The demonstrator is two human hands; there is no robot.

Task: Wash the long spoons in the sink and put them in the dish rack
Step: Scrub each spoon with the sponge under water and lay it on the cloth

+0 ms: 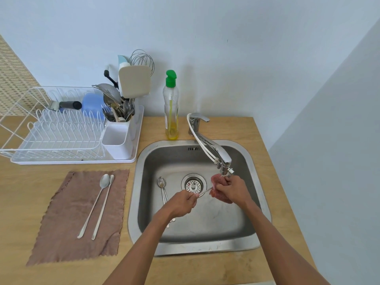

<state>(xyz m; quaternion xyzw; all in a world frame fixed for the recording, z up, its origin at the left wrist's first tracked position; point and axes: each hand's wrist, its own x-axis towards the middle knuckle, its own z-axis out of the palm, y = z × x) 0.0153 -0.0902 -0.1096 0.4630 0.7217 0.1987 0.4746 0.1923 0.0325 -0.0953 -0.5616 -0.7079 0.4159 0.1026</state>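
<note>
One spoon [203, 192] is being scrubbed over the sink [133, 202]. The left hand [183, 203] pinches its handle with fingers curled tight. The right hand [233, 190] has its fingers clamped round a red scrubber [217, 181] that covers the bowl end, right under the tap [213, 151]. I can't tell from here whether water is running.

The other spoons [162, 187] lie bunched on the sink floor just left of the drain [193, 185], their handles running under the left wrist. I can't count them. A pair [104, 180] rests side by side on the brown cloth [67, 233] beside the sink; whether they're washed or waiting isn't clear.

The rack [61, 138] stands behind the cloth, and its holder [117, 140] is crowded with cutlery. No long spoon clearly shows among it.

I'd say this is the early-to-middle stretch. One spoon is mid-scrub, the ones in the sink look yet to be washed, and every spoon in sight is yet to go to the rack.
</note>
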